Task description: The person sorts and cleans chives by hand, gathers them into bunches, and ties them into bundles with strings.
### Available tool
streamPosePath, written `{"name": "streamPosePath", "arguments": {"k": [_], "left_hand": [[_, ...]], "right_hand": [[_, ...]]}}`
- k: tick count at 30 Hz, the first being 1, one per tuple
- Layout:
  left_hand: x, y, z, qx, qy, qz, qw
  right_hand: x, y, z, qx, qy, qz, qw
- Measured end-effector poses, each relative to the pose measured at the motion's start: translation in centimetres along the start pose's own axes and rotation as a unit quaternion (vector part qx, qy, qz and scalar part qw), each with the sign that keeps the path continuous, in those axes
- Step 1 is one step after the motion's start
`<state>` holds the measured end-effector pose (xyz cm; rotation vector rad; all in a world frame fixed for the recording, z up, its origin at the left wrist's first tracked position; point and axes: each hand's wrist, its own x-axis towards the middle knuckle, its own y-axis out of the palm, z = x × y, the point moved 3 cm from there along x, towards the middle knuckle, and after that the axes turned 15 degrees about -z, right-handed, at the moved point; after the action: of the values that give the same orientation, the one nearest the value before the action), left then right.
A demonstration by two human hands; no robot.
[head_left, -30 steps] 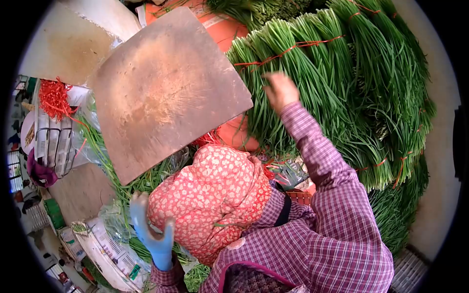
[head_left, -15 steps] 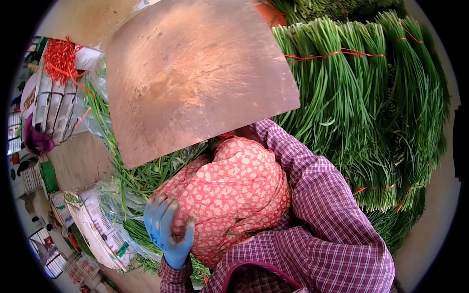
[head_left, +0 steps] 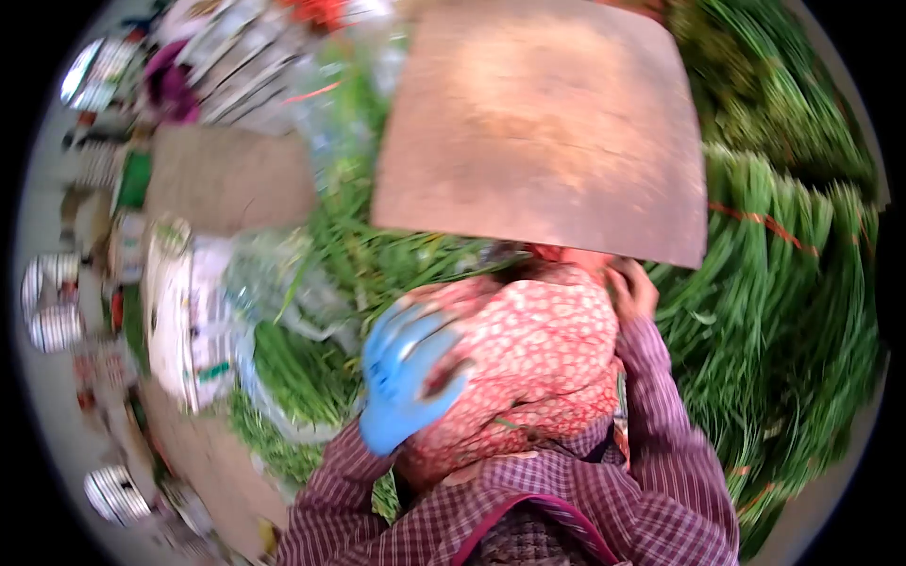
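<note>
1 red flowery cloth [head_left: 538, 344] covers the lap, probably against dirt. The gloved left hand [head_left: 401, 382] is loose over it, gripping nothing. The right hand [head_left: 635, 291] is by 1 brown board [head_left: 547, 123], close for easy reach, I guess; that hand is blurry, so I can't tell its grip. The greens [head_left: 746, 302] get cut off.

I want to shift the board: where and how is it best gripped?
Probably at both ends of the near edge of the board, coming from the side of the patterned cloth, pinching top and underside. It is broad and flat with no visible handle, and the right hand is close to that edge's right end. Its underside is hidden.
</note>
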<state>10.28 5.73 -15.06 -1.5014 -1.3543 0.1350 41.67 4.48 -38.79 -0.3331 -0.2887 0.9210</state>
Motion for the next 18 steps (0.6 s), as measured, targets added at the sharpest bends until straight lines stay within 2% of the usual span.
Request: {"name": "streamPosePath", "arguments": {"k": [2,3,4,6,7,10,11,12,14,15,16,17,18], "left_hand": [[-0.3,-0.5,0.2,-0.007,-0.011,-0.049,0.999],[-0.6,-0.8,0.3,-0.01,-0.027,-0.075,0.997],[-1.0,-1.2,0.4,-0.015,-0.04,-0.1,0.994],[-2.4,-2.1,0.9,0.01,-0.057,-0.145,0.988],[-3.7,-2.9,1.1,-0.006,-0.095,-0.162,0.982],[-9.1,-5.9,2.7,-0.029,-0.219,-0.221,0.95],[-11.4,-7.4,4.2,0.004,-0.23,-0.25,0.941],[-14.2,-8.7,5.7,0.033,-0.276,-0.279,0.919],[-20.8,-11.1,9.1,0.038,-0.401,-0.363,0.84],[-24.5,-12.2,11.2,0.036,-0.463,-0.398,0.791],[-28.3,-12.8,13.1,-0.046,-0.503,-0.475,0.721],[-30.2,-14.3,13.5,-0.031,-0.552,-0.492,0.672],[-33.9,-15.0,15.2,-0.018,-0.563,-0.49,0.666]], "right_hand": [[-1.3,-4.3,3.9,0.04,-0.066,-0.054,0.996],[-1.2,-6.2,7.3,0.012,-0.099,-0.067,0.993],[-0.8,-7.6,8.8,0.065,-0.075,-0.073,0.992],[1.5,-9.0,13.5,0.078,-0.165,-0.091,0.979],[3.0,-8.9,16.0,0.115,-0.19,-0.078,0.972],[7.1,-6.1,22.2,0.16,-0.172,-0.083,0.968],[8.9,-4.5,23.9,0.157,-0.181,-0.07,0.968],[11.0,-2.6,24.8,0.192,-0.172,-0.043,0.965],[14.2,1.9,26.7,0.174,-0.176,-0.015,0.969],[16.1,4.3,26.6,0.173,-0.183,0.01,0.968],[18.2,6.6,26.0,0.166,-0.181,0.046,0.968],[20.0,9.3,25.0,0.175,-0.172,0.076,0.966],[21.3,11.8,23.9,0.185,-0.163,0.101,0.964]]}}
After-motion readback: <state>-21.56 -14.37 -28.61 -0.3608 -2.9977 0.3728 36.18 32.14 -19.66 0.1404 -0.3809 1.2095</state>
